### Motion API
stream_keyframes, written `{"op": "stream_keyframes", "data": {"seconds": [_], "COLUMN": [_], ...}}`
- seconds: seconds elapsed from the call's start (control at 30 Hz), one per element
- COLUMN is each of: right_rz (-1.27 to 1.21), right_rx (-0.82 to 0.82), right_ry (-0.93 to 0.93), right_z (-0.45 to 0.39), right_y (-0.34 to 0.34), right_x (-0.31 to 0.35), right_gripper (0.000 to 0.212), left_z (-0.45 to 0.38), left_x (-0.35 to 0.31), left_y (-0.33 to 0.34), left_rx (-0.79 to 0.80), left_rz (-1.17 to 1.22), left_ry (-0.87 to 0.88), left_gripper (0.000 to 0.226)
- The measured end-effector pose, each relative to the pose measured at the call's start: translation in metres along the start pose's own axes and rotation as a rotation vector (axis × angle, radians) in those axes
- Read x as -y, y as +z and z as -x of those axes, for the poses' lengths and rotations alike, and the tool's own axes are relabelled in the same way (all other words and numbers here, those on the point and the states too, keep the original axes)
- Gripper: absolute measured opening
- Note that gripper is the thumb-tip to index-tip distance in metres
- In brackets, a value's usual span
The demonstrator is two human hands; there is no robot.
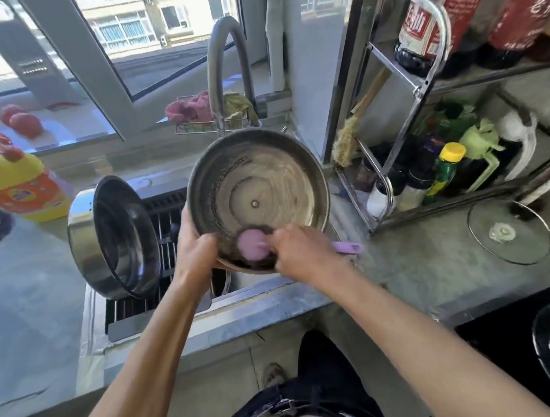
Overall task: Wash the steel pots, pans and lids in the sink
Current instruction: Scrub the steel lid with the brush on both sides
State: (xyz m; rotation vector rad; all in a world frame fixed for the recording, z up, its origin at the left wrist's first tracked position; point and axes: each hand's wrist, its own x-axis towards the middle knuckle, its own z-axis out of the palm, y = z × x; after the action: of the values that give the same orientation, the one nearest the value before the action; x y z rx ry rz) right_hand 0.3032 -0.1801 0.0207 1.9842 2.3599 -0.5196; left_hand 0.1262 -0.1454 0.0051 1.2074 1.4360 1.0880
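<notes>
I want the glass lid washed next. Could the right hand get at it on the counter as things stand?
Probably, once freed: the right hand grips the purple brush, but the glass lid lies uncovered on the counter to its right.

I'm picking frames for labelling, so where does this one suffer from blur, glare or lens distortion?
Head view: motion blur smears the right hand and the purple scrub brush; the left hand gripping the steel lid is sharper. Daylight overexposes the window. Wide-angle distortion bends the metal rack and the frame edges.
</notes>
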Motion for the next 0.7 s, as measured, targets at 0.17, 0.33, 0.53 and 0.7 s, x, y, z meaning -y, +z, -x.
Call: {"op": "stream_keyframes", "data": {"seconds": [0.17,0.33,0.53,0.7], "right_rz": [0.077,-0.029,0.097,0.005], "right_rx": [-0.293,-0.252,-0.108,-0.445], "right_ry": [0.322,-0.034,0.213,0.206], "right_z": [-0.026,-0.042,-0.007,-0.048], "right_y": [-0.022,-0.025,-0.037,-0.043], "right_x": [-0.038,0.012,-0.02,-0.026], "right_gripper": [0.031,0.036,0.028,0.042], "left_z": [0.014,0.002,-0.013,0.004], "left_x": [-0.005,-0.009,-0.011,-0.011], "left_y": [0.011,0.013,-0.005,0.016], "left_rx": [0.114,0.034,-0.029,0.054], "left_rz": [-0.044,0.073,0.066,0.013], "left_ry": [0.021,-0.013,-0.015,0.047], "left_gripper": [0.09,0.072,0.049,0.072]}}
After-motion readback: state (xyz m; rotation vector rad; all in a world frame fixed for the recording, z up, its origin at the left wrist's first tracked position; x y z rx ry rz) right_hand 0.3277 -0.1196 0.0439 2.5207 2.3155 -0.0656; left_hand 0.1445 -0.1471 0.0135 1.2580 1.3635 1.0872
